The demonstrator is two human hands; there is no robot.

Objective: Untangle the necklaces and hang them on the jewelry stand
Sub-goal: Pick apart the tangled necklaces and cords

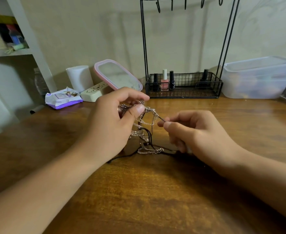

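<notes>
Head view. The left hand pinches the upper part of the tangled necklaces above the desk; the right hand grips a dark cord drawn from the tangle, whose lower chains rest on the desk. Bare desk lies toward the near edge. Behind the hands stands the jewelry stand, its basket holding nail polish bottles. A pink-rimmed lid lies left of it, a clear container right.
</notes>
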